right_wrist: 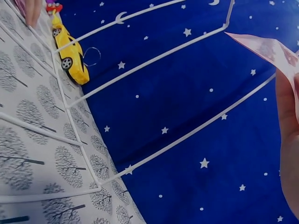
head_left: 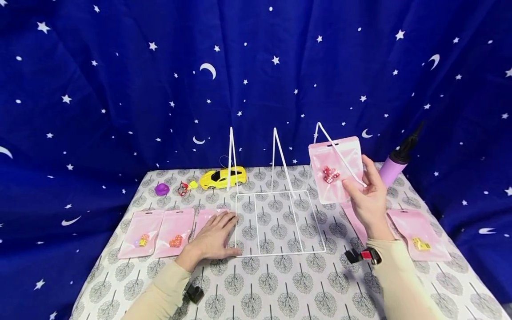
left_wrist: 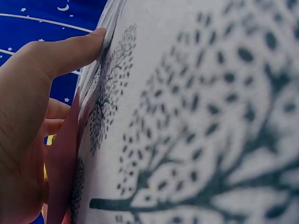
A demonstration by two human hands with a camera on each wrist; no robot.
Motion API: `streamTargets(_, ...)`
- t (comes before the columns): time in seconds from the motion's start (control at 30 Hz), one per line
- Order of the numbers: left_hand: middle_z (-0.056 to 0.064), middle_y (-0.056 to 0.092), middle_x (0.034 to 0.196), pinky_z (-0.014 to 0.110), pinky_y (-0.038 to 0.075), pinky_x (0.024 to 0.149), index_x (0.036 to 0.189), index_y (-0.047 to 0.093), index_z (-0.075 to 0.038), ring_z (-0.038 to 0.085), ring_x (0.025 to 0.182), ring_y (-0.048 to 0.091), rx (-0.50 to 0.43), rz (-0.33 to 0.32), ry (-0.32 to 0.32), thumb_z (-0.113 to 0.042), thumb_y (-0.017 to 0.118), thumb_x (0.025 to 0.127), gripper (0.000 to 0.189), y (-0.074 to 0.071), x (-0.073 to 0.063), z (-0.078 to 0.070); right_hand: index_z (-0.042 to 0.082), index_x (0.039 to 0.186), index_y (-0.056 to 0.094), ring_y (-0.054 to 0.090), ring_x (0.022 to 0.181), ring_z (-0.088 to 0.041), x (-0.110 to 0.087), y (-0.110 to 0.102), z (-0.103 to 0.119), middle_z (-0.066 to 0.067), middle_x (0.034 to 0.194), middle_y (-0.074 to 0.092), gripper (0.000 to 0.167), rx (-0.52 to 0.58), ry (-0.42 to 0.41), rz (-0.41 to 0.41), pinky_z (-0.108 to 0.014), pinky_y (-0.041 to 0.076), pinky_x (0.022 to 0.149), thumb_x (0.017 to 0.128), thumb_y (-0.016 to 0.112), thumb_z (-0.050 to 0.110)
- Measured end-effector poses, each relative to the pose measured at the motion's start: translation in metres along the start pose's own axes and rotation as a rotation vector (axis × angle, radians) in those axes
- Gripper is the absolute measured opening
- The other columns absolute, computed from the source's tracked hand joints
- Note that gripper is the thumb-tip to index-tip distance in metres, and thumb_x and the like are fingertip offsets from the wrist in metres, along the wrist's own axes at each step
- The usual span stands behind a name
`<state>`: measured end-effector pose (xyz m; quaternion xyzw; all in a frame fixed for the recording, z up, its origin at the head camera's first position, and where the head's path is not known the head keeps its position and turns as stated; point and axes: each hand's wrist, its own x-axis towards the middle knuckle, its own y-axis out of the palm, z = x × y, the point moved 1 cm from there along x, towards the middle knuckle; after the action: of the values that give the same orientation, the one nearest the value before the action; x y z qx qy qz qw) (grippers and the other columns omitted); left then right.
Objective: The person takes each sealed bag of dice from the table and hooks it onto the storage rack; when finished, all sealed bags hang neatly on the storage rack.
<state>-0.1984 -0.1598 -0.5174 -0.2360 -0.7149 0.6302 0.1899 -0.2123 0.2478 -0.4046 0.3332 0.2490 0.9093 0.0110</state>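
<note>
Has a rack (head_left: 297, 222) in the middle of the table (head_left: 280, 289), three bags (head_left: 176, 222) to its left, the third bag (head_left: 204, 216) partly under the left hand (head_left: 214, 235), and two more bags (head_left: 412, 224) on the right. Has another bag (head_left: 331, 158) in the right hand (head_left: 369, 200) at the rightmost prong (head_left: 319, 124). Shows a car (head_left: 216, 180) behind the rack's left side, small objects (head_left: 183, 189) left of it, a pump (head_left: 393, 170) at far right, and a curtain (head_left: 256, 89) behind.

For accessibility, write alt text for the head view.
A right hand holds a pink pouch of red dice at the right prong of a white wire rack; the left hand rests at its left edge. More pink pouches flank the rack on a tree-print tablecloth, with a yellow toy car behind and a starry blue curtain beyond.
</note>
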Motion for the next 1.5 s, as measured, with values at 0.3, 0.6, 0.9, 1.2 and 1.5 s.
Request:
streamTargets(0.3,0.008,0.026,0.160,0.057,0.019,0.119,0.155,0.026,-0.013,0.033,0.147,0.022,0.012,-0.014,0.016,-0.082,0.052,0.076,0.107,0.003,0.001,0.001,0.009,0.146,0.044,0.068,0.092,-0.013,0.035,-0.006,-0.031,-0.009,0.108,0.066,0.074,-0.169,0.081,-0.032,-0.021,0.059,0.074,0.081,0.056,-0.025)
streamTargets(0.6,0.010,0.028,0.159,0.057,0.022,0.118,0.154,0.027,-0.011,0.034,0.146,0.024,0.015,-0.035,0.025,-0.078,0.056,0.076,0.106,0.001,0.001,0.001,0.012,0.146,0.044,0.067,0.084,-0.013,0.054,-0.007,-0.052,-0.010,0.107,0.067,0.077,-0.125,0.134,-0.060,-0.021,0.060,0.068,0.081,0.054,-0.028)
streamTargets(0.9,0.011,0.027,0.159,0.058,0.022,0.118,0.153,0.028,-0.010,0.035,0.146,0.025,0.003,-0.037,0.036,-0.076,0.057,0.078,0.104,-0.001,0.000,0.001,0.001,0.139,0.050,0.059,0.066,-0.009,0.051,-0.016,-0.062,-0.006,0.089,0.067,0.062,-0.044,0.112,-0.076,-0.015,0.051,0.052,0.083,0.052,-0.026)
streamTargets(1.2,0.011,0.026,0.160,0.057,0.022,0.118,0.154,0.027,-0.011,0.033,0.147,0.024,0.003,-0.022,0.025,-0.077,0.056,0.078,0.105,-0.002,0.000,0.000,0.000,0.131,0.056,0.068,0.063,-0.012,0.032,-0.041,-0.065,-0.004,0.080,0.068,0.046,-0.160,0.155,-0.059,-0.019,0.057,0.062,0.089,0.054,-0.018)
streamTargets(1.5,0.011,0.029,0.158,0.058,0.023,0.118,0.153,0.029,-0.011,0.035,0.146,0.026,0.011,-0.040,0.037,-0.077,0.056,0.078,0.104,0.000,0.000,0.001,0.004,0.133,0.057,0.069,0.079,-0.005,0.001,-0.075,-0.047,0.001,0.097,0.072,0.044,-0.459,0.219,0.023,-0.015,0.056,0.079,0.090,0.061,-0.008)
